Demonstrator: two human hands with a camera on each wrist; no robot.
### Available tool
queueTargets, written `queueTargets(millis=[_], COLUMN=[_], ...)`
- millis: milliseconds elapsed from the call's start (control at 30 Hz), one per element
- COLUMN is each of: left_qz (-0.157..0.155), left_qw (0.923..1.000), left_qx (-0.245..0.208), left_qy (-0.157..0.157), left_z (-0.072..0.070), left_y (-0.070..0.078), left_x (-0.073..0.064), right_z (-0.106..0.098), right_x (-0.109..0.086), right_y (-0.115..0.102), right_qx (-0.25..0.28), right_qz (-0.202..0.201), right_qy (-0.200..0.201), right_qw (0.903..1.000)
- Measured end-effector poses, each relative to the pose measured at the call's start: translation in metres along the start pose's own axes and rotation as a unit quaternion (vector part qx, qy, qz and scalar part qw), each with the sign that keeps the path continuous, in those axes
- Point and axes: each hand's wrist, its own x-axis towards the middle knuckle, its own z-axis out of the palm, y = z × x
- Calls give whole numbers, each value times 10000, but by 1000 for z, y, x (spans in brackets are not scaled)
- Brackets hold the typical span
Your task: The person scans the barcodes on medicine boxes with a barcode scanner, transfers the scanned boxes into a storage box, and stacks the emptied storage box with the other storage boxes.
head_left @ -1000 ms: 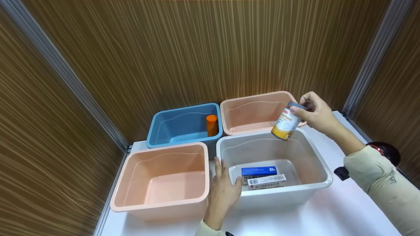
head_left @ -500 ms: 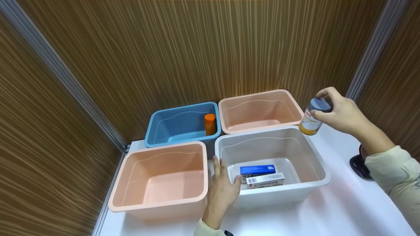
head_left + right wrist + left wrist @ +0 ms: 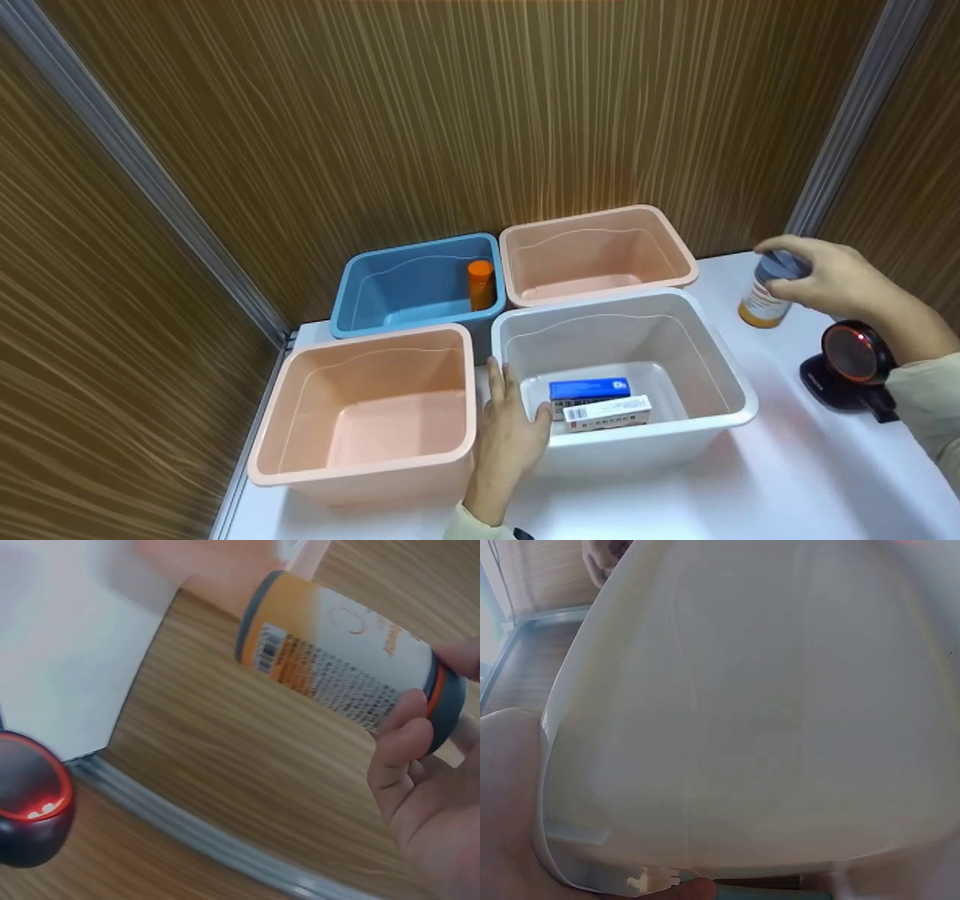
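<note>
My right hand point(image 3: 832, 277) holds a supplement bottle point(image 3: 765, 306) by its grey cap, at the right of the table in the head view. Thumb and fingertips grip around the cap in the right wrist view, where the white and orange label point(image 3: 337, 652) with a barcode shows. My left hand point(image 3: 510, 431) rests at the near left corner of the white bin point(image 3: 645, 442), fingers straight along its left side and thumb at the rim. Inside that bin lie a blue medicine box point(image 3: 589, 388) and a white medicine box point(image 3: 607, 413).
A black device point(image 3: 855, 352) with a red-lit round face stands on the table below the right forearm. A blue bin point(image 3: 390, 330) holds an orange bottle point(image 3: 481, 285). Two pink bins, one at front left point(image 3: 367, 469) and one at back right point(image 3: 600, 217), stand beside them.
The right hand has carried the bottle rightward from above the white bin to beyond its right side, turning it more upright. The left hand has stayed in place.
</note>
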Motion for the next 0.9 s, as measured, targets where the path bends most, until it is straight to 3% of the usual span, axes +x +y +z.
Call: queueTargets(millis=[133, 433, 600, 733, 833, 900], left_qz=[30, 27, -6, 25, 72, 92], left_qw=[10000, 10000, 10000, 10000, 9999, 9999], left_qx=[28, 76, 27, 28, 53, 59], left_qy=[33, -23, -16, 34, 77, 80], left_z=[-1, -1, -2, -2, -1, -1], left_y=[-1, 0, 0, 1, 0, 0], left_x=[0, -1, -1, -2, -2, -2], right_z=[3, 15, 18, 21, 23, 23], right_x=[-4, -16, -21, -23, -23, -23], right_y=[14, 36, 41, 41, 42, 44], right_qx=[163, 66, -5, 344, 534, 403], right_qz=[205, 398, 468, 570, 585, 486], right_qy=[-487, -1137, -1872, -2398, -2461, -2283], right_qw=[9985, 9927, 9812, 9685, 9660, 9715])
